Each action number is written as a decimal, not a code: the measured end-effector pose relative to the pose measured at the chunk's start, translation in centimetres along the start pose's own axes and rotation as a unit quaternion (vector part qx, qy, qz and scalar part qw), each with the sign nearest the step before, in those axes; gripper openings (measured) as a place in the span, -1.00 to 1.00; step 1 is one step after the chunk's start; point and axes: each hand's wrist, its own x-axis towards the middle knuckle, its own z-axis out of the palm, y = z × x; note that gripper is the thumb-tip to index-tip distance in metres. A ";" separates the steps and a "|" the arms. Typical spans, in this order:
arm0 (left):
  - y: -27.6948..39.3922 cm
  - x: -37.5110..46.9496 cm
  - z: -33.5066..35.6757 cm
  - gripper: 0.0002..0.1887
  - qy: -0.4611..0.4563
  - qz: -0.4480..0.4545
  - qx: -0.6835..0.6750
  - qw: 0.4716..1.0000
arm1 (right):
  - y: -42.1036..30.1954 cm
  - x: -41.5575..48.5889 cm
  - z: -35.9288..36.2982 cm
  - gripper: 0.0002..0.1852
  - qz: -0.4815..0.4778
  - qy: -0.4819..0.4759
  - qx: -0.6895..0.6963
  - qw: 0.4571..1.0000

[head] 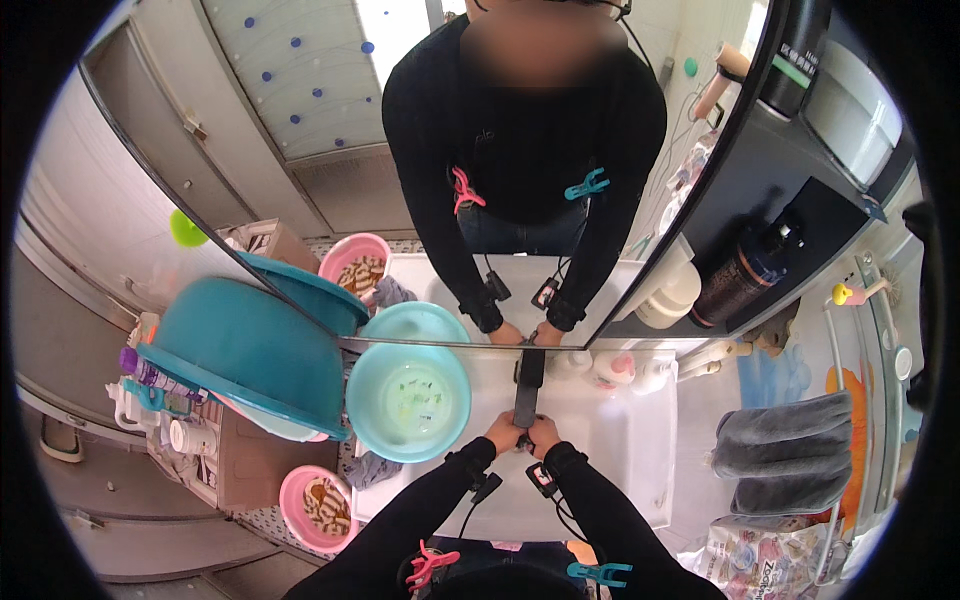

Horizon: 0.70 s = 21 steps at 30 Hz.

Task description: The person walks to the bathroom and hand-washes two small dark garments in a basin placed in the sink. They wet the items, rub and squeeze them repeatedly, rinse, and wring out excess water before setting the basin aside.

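Note:
Both hands meet over the white washbasin [607,476], just below the end of a dark faucet [528,397]. My left hand [502,435] and my right hand [544,435] have curled fingers and grip a small greyish item [523,444] between them. Its kind is too small to make out, and the fingers cover most of it. Left of the faucet, a light-teal plastic basin [358,405] with clear liquid in it rests on the washbasin's edge. The mirror [525,285] behind repeats the hands and basin.
A large teal tub [247,352] leans at left, above a pink basin [286,499] holding striped cloth. Grey cloth [371,471] hangs by the washbasin's left edge. Several bottles [613,370] stand behind right. Grey towels [784,442] hang on a right-hand rail.

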 end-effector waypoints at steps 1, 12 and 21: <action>0.0 0.1 0.0 -0.65 -0.003 0.018 0.008 1.000 | 0.6 0.2 0.2 -0.54 -0.101 -0.010 -0.217 0.971; 0.3 0.5 -0.6 -0.64 0.198 0.106 0.285 0.932 | -6.6 -3.3 -1.2 -0.57 0.127 -0.063 0.369 0.919; 2.1 -1.3 2.1 -0.44 0.099 -0.041 -0.083 0.991 | -6.0 -2.2 -0.6 -0.61 0.097 -0.053 0.572 0.813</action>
